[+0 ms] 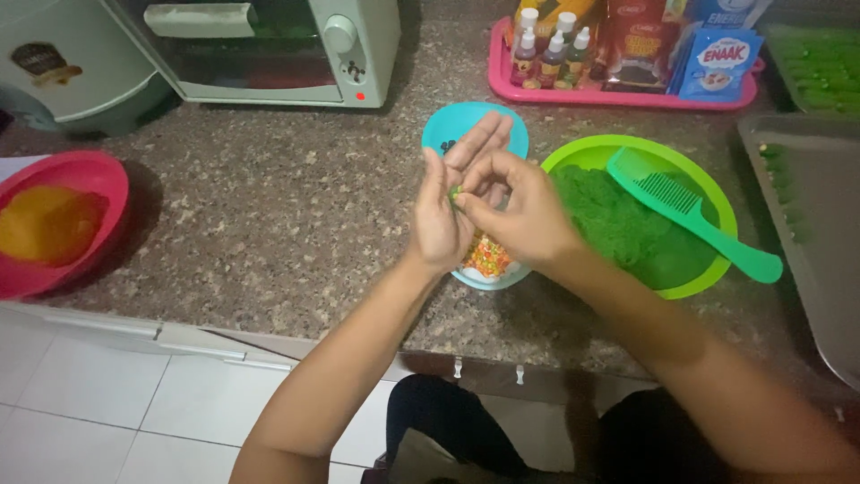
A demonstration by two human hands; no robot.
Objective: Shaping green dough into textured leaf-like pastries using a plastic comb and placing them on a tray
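The left hand (445, 211) is held flat and spread; the right hand (512, 208) has its grip pinching a small green dough piece (455, 194) against the left palm, above two blue bowls (466, 128). Open desk (269, 224) lies leftward. A green bowl (708, 193) with comb (685, 211) crowds the right; a tray (797, 224) sits just beyond.

— The counter (269, 215), centre frame: speckled stone, matt and rough. What of the bowls?
— Glossy plastic, all three: pink (107, 184) at left, blue (448, 125) at centre, green bowl (708, 193) at right, where a smooth plastic comb (690, 215) lies over crumbly, matt green dough (618, 229).
— And far right?
— A dull metal tray (806, 233).
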